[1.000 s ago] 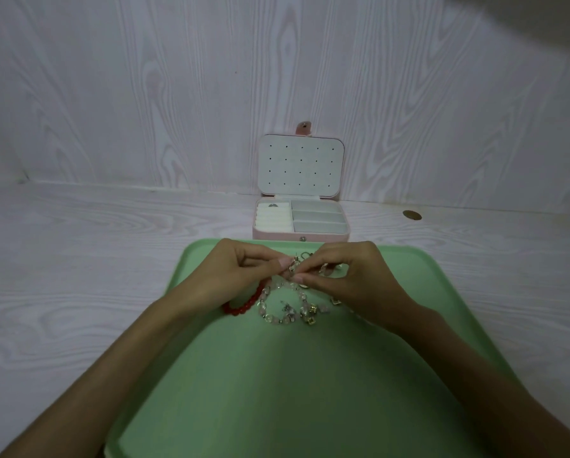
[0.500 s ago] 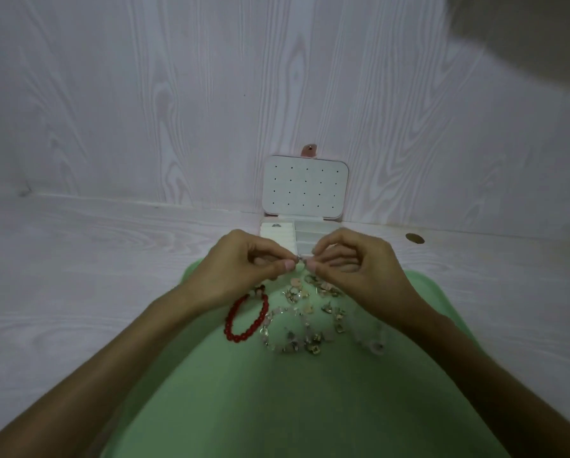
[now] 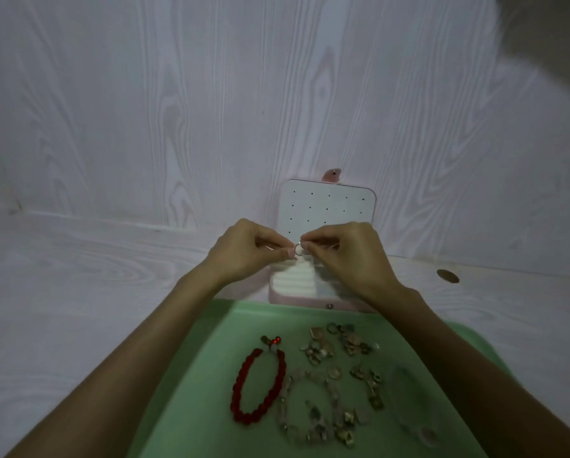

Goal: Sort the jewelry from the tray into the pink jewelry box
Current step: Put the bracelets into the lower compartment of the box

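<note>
**Ring pinched over open box**

Green plastic tray [image 3: 191, 385]: red beaded bracelet [image 3: 258, 386] and loose mixed jewelry [image 3: 336, 385] lie on it. Beyond the tray, left hand [image 3: 244, 249] and right hand [image 3: 349, 256] together pinch a small silver ring [image 3: 297, 248] above the open pink jewelry box [image 3: 326, 206].

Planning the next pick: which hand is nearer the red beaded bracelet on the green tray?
Left. The left hand is up over the box, above the red beaded bracelet; the right hand is farther right.
</note>
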Demonstrator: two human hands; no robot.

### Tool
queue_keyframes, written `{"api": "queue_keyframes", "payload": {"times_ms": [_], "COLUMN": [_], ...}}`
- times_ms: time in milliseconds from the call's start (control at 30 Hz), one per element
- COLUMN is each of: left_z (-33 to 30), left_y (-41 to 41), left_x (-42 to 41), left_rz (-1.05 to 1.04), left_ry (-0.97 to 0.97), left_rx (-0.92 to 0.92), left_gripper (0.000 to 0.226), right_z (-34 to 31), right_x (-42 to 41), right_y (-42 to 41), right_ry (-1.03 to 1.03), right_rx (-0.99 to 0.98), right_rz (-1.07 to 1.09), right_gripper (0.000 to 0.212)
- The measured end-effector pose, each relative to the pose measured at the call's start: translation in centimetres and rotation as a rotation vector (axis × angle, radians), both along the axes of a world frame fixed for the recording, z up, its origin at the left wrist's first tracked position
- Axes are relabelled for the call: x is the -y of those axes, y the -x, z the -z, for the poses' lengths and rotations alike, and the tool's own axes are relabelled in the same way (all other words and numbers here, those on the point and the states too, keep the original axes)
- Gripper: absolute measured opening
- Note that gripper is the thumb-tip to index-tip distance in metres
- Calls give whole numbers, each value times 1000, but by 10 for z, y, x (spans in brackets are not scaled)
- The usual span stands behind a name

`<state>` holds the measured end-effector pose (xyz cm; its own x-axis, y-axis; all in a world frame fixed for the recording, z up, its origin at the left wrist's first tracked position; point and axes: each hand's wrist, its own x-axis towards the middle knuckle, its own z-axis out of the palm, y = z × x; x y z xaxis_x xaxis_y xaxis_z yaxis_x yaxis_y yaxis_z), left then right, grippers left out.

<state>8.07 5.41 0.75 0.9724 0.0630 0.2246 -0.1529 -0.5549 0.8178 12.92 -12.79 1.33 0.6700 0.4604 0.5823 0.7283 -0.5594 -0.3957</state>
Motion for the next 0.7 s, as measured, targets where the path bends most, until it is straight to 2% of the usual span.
{"api": "queue_keyframes", "payload": {"times_ms": [133,267,467,633,700], "left_z": [13,17,19,19,18], "left_y": [-8,-9,-9,-9,-9], "left_x": [-11,-11,-11,-10,-10], "left_rz": [-78,-62,-38,-28,-27], "left_ry": [-172,-177,-226,-245,-243], "left_rx": [-124,-156,-163,-164,-160], "left_gripper": [20,26,17,18,18], "right_z": [18,25,25,18,19], "right_x": [-7,-11,-10,-8,-8], "right_y": [-14,-22,-25,-23,-23], "right_ry": [40,150,206,308,303], "right_rx": [11,78,105,306,307], "right_rz": [65,39,-20,-58,-62], "right_gripper": [12,13,13,9,9]}}
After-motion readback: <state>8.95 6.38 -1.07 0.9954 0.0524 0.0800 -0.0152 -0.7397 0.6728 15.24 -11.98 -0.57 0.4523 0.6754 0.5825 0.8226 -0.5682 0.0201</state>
